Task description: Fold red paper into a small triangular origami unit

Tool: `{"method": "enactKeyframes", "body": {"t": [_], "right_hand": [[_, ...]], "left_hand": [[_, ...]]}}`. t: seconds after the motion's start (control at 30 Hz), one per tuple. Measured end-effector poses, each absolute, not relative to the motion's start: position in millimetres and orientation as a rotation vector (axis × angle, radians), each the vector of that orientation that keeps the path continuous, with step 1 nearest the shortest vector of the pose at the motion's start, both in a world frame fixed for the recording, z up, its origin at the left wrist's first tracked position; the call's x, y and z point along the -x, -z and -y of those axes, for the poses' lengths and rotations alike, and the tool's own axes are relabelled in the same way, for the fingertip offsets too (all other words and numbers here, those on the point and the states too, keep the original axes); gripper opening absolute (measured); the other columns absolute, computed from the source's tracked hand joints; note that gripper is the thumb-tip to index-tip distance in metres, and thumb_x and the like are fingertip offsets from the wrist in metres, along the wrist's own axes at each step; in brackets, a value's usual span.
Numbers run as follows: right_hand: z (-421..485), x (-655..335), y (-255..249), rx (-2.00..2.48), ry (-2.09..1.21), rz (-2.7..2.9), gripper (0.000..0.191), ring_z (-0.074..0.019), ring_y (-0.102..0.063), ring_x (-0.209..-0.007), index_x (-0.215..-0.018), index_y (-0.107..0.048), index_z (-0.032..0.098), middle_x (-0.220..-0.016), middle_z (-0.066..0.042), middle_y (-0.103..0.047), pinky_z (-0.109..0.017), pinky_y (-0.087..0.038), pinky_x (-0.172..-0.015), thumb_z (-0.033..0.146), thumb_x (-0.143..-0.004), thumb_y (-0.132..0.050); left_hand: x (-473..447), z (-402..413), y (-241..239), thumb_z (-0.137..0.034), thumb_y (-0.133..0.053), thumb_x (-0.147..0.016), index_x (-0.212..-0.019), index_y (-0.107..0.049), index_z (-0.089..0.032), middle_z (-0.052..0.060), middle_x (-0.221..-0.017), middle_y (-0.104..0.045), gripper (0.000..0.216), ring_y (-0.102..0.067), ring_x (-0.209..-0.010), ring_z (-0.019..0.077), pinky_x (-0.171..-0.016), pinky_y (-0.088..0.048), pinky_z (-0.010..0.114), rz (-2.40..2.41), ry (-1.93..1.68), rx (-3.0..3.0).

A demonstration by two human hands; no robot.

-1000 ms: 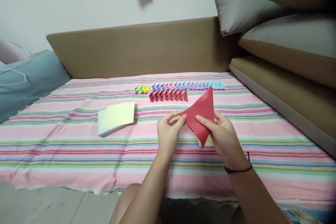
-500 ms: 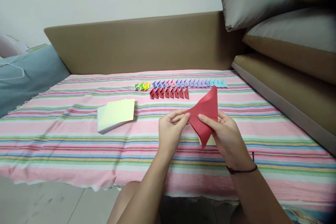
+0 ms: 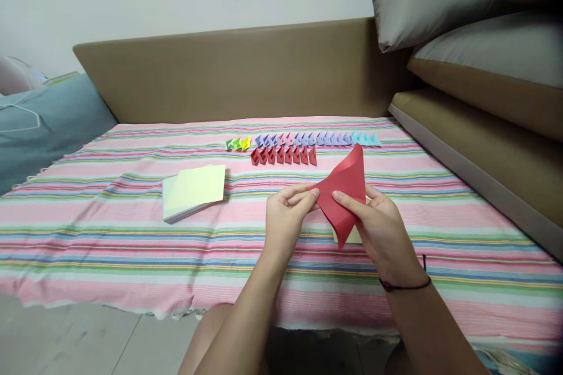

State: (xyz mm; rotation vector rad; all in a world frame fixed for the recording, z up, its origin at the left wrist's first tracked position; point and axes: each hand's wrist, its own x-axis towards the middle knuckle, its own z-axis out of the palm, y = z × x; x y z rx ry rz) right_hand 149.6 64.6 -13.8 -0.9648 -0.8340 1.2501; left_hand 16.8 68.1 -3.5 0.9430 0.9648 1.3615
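A red sheet of paper [image 3: 345, 190], folded into a triangle, is held up above the striped cloth [image 3: 109, 222]. My left hand [image 3: 285, 220] pinches its left corner with thumb and fingers. My right hand [image 3: 380, 228] grips its right side, index finger laid across the front. A pale yellow sheet [image 3: 352, 237] lies on the cloth just under the red paper, mostly hidden. A black cord circles my right wrist.
A stack of pale yellow paper [image 3: 193, 190] lies to the left. Behind it stand a row of small red folded pieces [image 3: 284, 156] and a longer row of green, purple and blue folded pieces [image 3: 303, 140]. Brown cushions [image 3: 484, 140] rise on the right, a backrest [image 3: 237, 70] behind.
Both hands and the red paper have barely moved in the last half second. Since a second ago the view shifted slightly; the grip is unchanged.
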Motion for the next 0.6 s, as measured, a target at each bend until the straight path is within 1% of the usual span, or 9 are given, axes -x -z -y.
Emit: {"method": "enactKeyframes", "body": {"t": [0.07,0.23,0.43,0.6], "right_hand": [[-64.0,-149.0,13.2,0.961,-1.256,0.832,0.038,-0.0215,-0.067,-0.085,-0.097,-0.067,0.019,-0.096,-0.005,-0.073,-0.035,-0.053,-0.080,0.029,-0.063,-0.080],[-63.0,-147.9,12.7,0.982,-1.245,0.853,0.036,-0.0216,-0.067,-0.084,-0.096,-0.067,0.019,-0.095,-0.005,-0.073,-0.035,-0.052,-0.079,0.030,-0.064,-0.080],[-63.1,-146.8,14.5,0.985,-1.244,0.840,0.036,-0.0220,-0.068,-0.084,-0.095,-0.068,0.020,-0.095,-0.005,-0.073,-0.035,-0.053,-0.080,0.030,-0.063,-0.080],[-64.1,-146.8,14.5,0.980,-1.252,0.861,0.037,-0.0242,-0.068,-0.088,-0.097,-0.068,0.020,-0.096,-0.005,-0.073,-0.037,-0.053,-0.082,0.032,-0.064,-0.079]], "left_hand": [[-17.5,-67.5,3.9,-0.032,-0.078,-0.065,-0.083,-0.072,-0.011,0.007,-0.074,-0.073,0.028,-0.069,-0.072,0.0177,-0.075,-0.056,0.028,-0.936,-1.339,-0.933],[-19.0,-67.3,6.0,-0.033,-0.076,-0.068,-0.072,-0.071,-0.011,0.006,-0.072,-0.072,0.024,-0.068,-0.068,0.0160,-0.075,-0.057,0.028,-0.907,-1.359,-0.931],[-18.7,-68.3,5.9,-0.036,-0.077,-0.065,-0.070,-0.072,-0.011,0.005,-0.069,-0.071,0.026,-0.068,-0.067,0.0160,-0.075,-0.057,0.029,-0.918,-1.357,-0.916],[-16.8,-69.3,7.2,-0.038,-0.077,-0.064,-0.069,-0.072,-0.011,0.005,-0.069,-0.071,0.027,-0.068,-0.067,0.0167,-0.076,-0.056,0.029,-0.931,-1.356,-0.926]]}}
